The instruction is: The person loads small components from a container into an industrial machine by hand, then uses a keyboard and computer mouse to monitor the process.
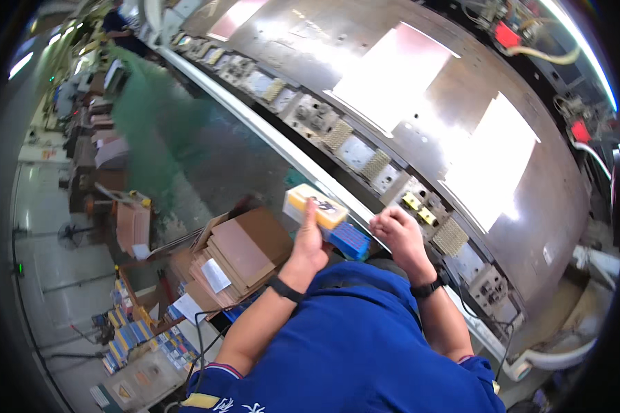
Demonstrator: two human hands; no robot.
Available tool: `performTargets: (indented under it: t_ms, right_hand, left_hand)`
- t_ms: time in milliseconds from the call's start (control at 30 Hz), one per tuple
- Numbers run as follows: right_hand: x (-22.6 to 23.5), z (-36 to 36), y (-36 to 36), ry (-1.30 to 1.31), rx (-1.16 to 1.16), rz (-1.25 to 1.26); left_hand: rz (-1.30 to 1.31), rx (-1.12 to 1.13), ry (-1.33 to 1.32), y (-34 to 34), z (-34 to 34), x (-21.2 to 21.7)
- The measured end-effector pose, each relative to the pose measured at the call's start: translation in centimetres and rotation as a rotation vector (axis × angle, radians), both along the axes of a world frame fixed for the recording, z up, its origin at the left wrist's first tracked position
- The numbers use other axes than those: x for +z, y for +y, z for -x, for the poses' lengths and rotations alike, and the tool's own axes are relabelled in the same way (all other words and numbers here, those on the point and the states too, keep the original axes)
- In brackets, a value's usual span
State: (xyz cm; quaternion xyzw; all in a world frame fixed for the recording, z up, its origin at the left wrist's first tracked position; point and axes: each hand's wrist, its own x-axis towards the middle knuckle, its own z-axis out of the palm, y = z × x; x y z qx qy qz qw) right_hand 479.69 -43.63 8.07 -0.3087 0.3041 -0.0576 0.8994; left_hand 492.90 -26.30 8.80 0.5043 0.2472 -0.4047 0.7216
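Observation:
My left hand is wrapped round a small plastic box with a yellow and white top, its thumb lying on the upper face. A blue block with rows of small reddish dots shows at the box's near end, against the fingers; whether the two are joined I cannot tell. To the right of them, my right hand is closed with its fingertips pinched together, apart from the box. Anything between those fingertips is too small or hidden to make out. Yellow clips sit on the machine's edge just beyond the right hand.
A large machine bed with shiny panels fills the right. Along its near side run metal blocks and a white rail. Stacked boards and cardboard stand at left, with small boxes below. A person stands far off.

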Motion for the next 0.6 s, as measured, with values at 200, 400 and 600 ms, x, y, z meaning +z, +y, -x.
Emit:
performTargets:
  t_ms: [200,400,600]
  right_hand:
    - [-0.1,-0.4,-0.6,-0.324,-0.069,-0.323]
    - [-0.6,0.0,-1.1,-0.310,-0.115,-0.315]
    - [-2.3,2.2,-2.1,-0.183,-0.176,-0.218]
  left_hand:
    - [0.044,-0.044,0.040,0.2,-1.0,2.3]
    - [0.023,-0.057,0.049,-1.0,-1.0,3.0]
    - [-0.001,-0.119,0.077,-1.8,-1.1,1.3]
